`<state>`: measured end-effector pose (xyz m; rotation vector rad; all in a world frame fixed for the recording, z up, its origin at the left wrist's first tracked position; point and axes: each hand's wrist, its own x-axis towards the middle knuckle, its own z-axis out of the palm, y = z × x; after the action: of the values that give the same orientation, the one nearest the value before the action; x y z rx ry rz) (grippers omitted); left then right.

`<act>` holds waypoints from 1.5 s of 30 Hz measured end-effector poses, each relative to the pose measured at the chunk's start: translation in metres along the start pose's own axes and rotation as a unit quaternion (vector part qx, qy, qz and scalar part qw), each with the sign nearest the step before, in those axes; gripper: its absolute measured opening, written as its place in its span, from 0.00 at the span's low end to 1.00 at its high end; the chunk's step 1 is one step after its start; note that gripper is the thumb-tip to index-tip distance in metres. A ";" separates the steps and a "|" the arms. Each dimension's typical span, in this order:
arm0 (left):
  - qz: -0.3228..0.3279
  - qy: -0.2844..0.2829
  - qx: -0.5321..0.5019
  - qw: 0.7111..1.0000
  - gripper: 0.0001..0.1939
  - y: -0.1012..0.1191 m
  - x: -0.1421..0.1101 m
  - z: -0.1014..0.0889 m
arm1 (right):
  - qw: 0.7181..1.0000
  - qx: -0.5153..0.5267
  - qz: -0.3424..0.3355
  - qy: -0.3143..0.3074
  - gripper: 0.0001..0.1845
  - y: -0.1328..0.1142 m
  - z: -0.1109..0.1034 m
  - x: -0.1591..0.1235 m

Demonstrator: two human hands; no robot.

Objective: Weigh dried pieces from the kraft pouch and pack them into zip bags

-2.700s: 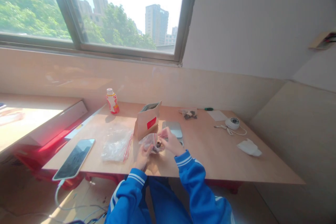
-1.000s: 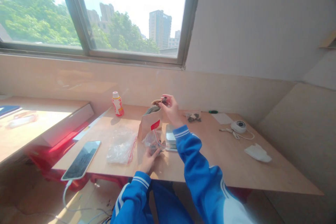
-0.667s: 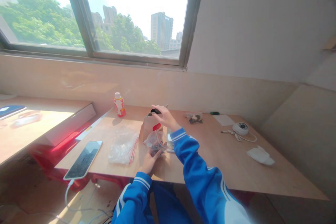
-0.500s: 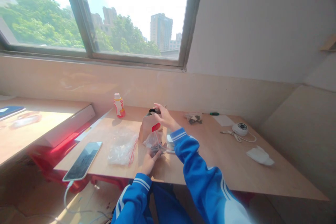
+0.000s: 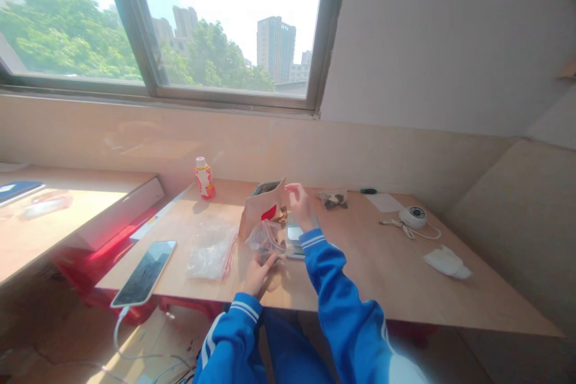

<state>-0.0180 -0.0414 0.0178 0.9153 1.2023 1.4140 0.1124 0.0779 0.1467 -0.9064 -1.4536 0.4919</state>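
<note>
Brown kraft-paper pouch (image 5: 255, 213) with a red rectangular label (image 5: 269, 213) stands upright on the tan wooden table (image 5: 369, 264), directly beyond the left hand (image 5: 256, 276); its long axis is near vertical, its open mouth points upward, and the labelled face is toward the wearer. Crumpled clear plastic zip bag (image 5: 260, 237) with a red closure strip (image 5: 269, 233) is positioned before the pouch's lower face; contact between them cannot be confirmed. The strip runs obliquely down to the right and the bag mouth appears directed to the upper right; crumpling prevents a firm reading of its long axis. The left hand pinches the bag's lower part between thumb and fingers. The right hand (image 5: 300, 207) is raised beside the pouch's right edge, fingers bent; whether it holds anything cannot be determined. Small brown pieces (image 5: 283, 214) show just above the bag's strip; their support is unclear. Step in hand, as judged: manual handling of loose pieces at the bag and pouch. Next move, as judged, calls for a steady left grip, an accessible bag mouth and right-hand clearance at the pouch rim.
</note>
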 end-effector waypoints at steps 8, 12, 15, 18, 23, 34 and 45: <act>-0.005 0.000 0.002 1.000 0.29 -0.003 0.002 -0.003 | 0.921 -0.309 0.057 -0.228 0.16 0.063 -0.015 -0.033; -0.005 0.002 -0.006 1.000 0.28 -0.005 0.002 -0.002 | 0.879 -0.374 0.074 -0.285 0.18 0.070 0.002 -0.029; -0.006 0.001 -0.008 1.000 0.28 -0.009 0.003 -0.002 | 0.848 -0.416 0.091 -0.316 0.15 0.073 0.017 -0.027; -0.005 0.000 -0.005 1.000 0.28 -0.011 0.004 -0.003 | 0.835 -0.448 0.102 -0.304 0.12 0.073 0.024 -0.032; -0.015 -0.013 -0.003 1.000 0.29 -0.010 0.004 -0.004 | 0.850 -0.452 0.114 -0.244 0.10 0.069 0.014 -0.037; -0.012 -0.010 -0.025 1.000 0.30 -0.004 0.002 -0.002 | 0.999 -0.038 0.030 -0.012 0.13 -0.004 -0.009 0.030; 0.003 -0.014 0.000 1.000 0.28 -0.012 0.008 -0.007 | 0.985 -0.098 -0.046 -0.135 0.12 -0.054 0.000 0.022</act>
<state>-0.0236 -0.0356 0.0046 0.9369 1.1793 1.4011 0.1021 0.0633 0.2018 -0.9484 -1.8084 0.4186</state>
